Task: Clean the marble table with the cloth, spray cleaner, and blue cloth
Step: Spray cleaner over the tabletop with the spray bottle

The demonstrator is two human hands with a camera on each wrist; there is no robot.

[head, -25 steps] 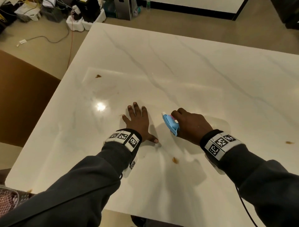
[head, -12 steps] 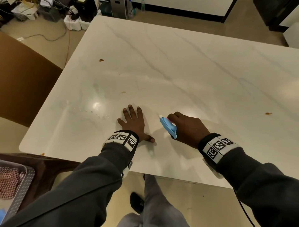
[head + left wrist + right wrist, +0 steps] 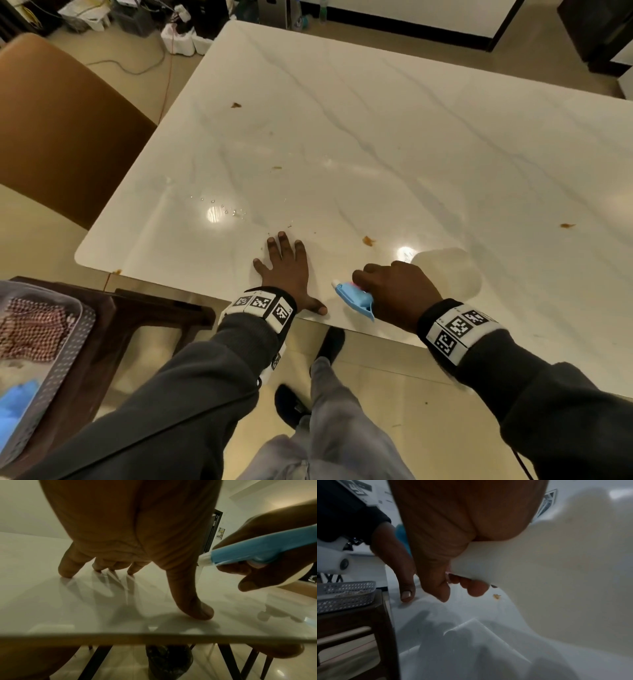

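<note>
My left hand [image 3: 287, 274] lies flat on the white marble table [image 3: 394, 144] at its front edge, fingers [image 3: 66, 568] spread and straight. Just to its right, my right hand [image 3: 376, 287] grips the spray cleaner: its blue trigger head [image 3: 354, 299] points left toward the left hand, and its whitish bottle [image 3: 556, 568] lies behind the fist. Small brown stains [image 3: 368, 241] dot the table, and fine droplets [image 3: 222, 205] sit at front left. The blue cloth [image 3: 15, 407] and a chequered cloth [image 3: 30, 329] lie in a grey basket [image 3: 65, 359] at the lower left.
The basket stands on a dark wooden stool [image 3: 161, 315] beside the table's front left corner. A brown chair [image 3: 61, 130] is at the table's left side. More stains lie far left [image 3: 235, 105] and far right [image 3: 567, 225]. Cables and boxes [image 3: 178, 37] clutter the floor beyond.
Both hands have drawn back to the table's front edge, and the view has pulled back with them. Droplets have appeared on the front left of the table.
</note>
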